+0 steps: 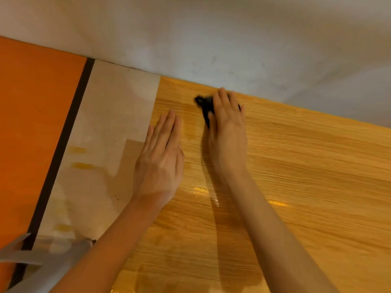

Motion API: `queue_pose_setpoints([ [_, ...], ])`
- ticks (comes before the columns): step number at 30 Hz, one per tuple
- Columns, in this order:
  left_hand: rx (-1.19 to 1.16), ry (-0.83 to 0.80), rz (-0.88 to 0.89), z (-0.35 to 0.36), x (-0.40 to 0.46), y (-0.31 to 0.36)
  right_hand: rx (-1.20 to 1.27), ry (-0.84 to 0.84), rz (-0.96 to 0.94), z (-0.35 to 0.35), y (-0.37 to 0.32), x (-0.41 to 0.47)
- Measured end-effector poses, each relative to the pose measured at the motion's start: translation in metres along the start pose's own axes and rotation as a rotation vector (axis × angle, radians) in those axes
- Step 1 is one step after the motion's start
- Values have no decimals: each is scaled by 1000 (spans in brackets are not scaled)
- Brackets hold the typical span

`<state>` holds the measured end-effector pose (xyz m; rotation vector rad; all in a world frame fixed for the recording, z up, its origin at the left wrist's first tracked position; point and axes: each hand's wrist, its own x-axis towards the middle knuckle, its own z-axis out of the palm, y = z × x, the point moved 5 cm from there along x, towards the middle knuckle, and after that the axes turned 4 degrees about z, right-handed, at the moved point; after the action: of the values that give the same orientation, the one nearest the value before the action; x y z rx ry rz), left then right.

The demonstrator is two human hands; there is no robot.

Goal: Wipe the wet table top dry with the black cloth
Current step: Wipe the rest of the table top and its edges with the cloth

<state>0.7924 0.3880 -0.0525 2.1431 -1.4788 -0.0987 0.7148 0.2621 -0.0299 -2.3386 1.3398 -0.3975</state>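
**Cloth pinned under my right hand at the far edge**

I'm pressing the one black cloth (204,104) flat under my right hand (227,123), fingers straight, near the wall (211,39). My left hand (161,153), lying flat and holding nothing, is resting beside it. Wet streaks are glistening nearer me on the counter (306,176).
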Motion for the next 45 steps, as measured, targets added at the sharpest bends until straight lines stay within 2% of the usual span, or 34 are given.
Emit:
queue_pose_setpoints([
  [4,-13,11,-5,0,1,0,-59,-27,-37,-9,7,-84],
  [10,-26,5,-13,-2,2,0,-63,-11,-38,3,3,22],
  [14,-59,-17,-39,-1,2,-1,-218,-63,-211,-5,26,46],
  [19,-60,-67,-82,1,4,-2,-340,29,-67,-47,81,52],
  [21,-52,-74,-99,1,5,-3,-338,31,-23,-41,72,60],
  [23,-33,-84,-106,0,5,-2,-288,-10,-59,-25,42,71],
  [27,-5,-82,-92,-2,5,1,-190,-194,-195,23,-30,93],
  [29,15,-99,-98,-1,5,0,-143,-269,-232,30,-42,99],
  [32,25,-110,-103,0,5,0,-82,-319,-230,6,-6,100],
  [35,34,-117,-99,1,5,0,-107,-298,-122,-31,42,96],
  [37,47,-122,-100,1,4,-1,-103,-311,-79,-33,45,97],
  [39,44,-122,-104,0,4,0,-110,-337,-74,-19,25,100],
  [45,26,-87,-111,-1,4,1,-27,-479,-231,58,-81,118],
])
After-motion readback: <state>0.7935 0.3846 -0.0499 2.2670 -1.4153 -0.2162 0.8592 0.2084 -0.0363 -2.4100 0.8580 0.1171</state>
